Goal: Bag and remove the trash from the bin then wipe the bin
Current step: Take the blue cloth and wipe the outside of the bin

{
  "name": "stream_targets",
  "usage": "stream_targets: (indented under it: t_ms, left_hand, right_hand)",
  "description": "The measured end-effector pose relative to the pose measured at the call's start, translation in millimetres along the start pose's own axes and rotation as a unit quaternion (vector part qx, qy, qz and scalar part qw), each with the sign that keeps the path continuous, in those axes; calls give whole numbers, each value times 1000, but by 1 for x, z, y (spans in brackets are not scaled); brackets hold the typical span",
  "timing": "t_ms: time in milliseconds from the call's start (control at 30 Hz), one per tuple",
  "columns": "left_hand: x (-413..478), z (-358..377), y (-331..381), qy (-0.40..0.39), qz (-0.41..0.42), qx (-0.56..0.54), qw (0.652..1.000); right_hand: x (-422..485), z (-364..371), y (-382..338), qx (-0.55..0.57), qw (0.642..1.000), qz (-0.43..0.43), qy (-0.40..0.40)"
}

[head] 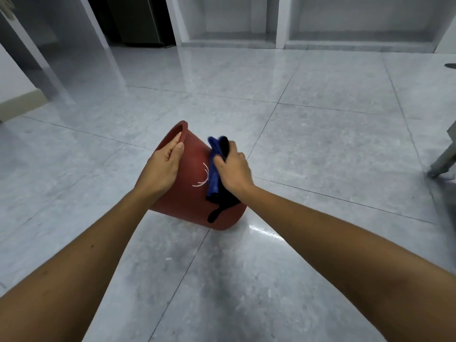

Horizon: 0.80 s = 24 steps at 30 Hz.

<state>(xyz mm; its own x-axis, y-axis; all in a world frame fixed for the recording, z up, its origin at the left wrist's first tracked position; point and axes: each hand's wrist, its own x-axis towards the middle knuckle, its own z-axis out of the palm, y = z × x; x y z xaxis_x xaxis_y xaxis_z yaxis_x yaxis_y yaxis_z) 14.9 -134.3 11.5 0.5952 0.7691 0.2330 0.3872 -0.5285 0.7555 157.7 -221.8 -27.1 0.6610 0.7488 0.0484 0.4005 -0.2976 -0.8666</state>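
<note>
Red bin (pixel 190 193) tipped above the tiled floor (pixel 320 144), between the hands. Long axis runs from rim, up-left and away, to base, lower right; whether the base touches the floor, cannot tell.

Left hand (pixel 164 166) grips the rim.

Right hand (pixel 234 169) clenches a blue-and-black cloth (pixel 213 178) against the outer wall. Wipe strokes probably follow that axis.

Dim, even light; glare on the glossy floor (pixel 266 232), edges warped.
</note>
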Motion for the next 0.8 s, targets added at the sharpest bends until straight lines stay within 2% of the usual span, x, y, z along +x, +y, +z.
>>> stream_targets:
  t_ms: [100, 200, 267, 333, 433, 500, 600, 667, 800]
  left_hand:
    - [-4, 0, -3, 29, -25, 47, 998]
    - [1, 11, 12, 74, -26, 73, 994]
    - [1, 19, 25, 74, 7, 10, 997]
    - [-9, 22, 25, 31, 79, -1, 996]
    - [-35, 13, -7, -22, 162, 173, 971]
    - [-46, 12, -24, 7, 163, 222, 961]
    - [-41, 21, -20, 35, 131, 200, 970]
    - [-34, 25, -11, 44, 137, 200, 969]
    - [-11, 24, 5, 102, 57, 220, 969]
  right_hand:
    - [3, -10, 46, -57, 992, 114, -4]
    - [7, -18, 73, -67, 975, 209, -21]
    - [15, -21, 75, -37, 970, 238, -25]
    - [24, -25, 74, 4, 965, 263, -15]
    - [30, -30, 77, 33, 957, 289, 2]
    - [28, -31, 80, 33, 954, 298, 9]
    - [25, -30, 75, 21, 961, 275, 16]
    - [24, -28, 56, 25, 974, 223, 32]
    - [20, -24, 7, 16, 999, 23, 39]
